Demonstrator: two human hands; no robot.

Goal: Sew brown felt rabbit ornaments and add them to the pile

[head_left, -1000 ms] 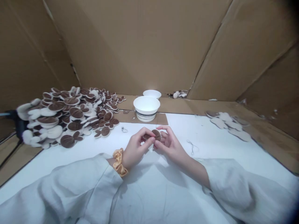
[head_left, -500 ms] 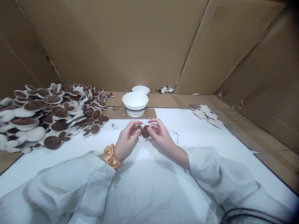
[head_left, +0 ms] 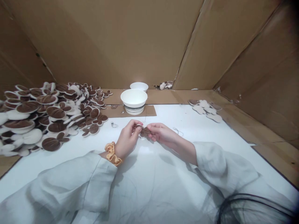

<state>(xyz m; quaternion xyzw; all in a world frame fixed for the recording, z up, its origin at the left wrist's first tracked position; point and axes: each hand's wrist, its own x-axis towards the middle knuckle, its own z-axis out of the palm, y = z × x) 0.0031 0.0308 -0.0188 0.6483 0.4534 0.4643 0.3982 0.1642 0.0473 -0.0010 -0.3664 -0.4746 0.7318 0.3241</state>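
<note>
Between my hands, above the white tabletop, is a small brown plush piece with a pale edge, tilted and partly covered by fingers. My left hand, with a yellow scrunchie at its wrist, pinches the left side of it between thumb and fingers. The fingers of my right hand are closed on its right side. A thin dark thread shows faintly above the piece. Whether a needle is in my fingers cannot be made out.
At left lies a big heap of brown-and-white rabbit-head plush pieces. Beyond my hands stands a white bowl with dark thread around it, another bowl behind. Several flat pieces lie at right. Thread scraps dot the table. Cardboard walls enclose it.
The plush piece has been turned, so its brown face shows less. My right hand has rolled over, its fingers now closer together at the piece. The view has shifted slightly.
</note>
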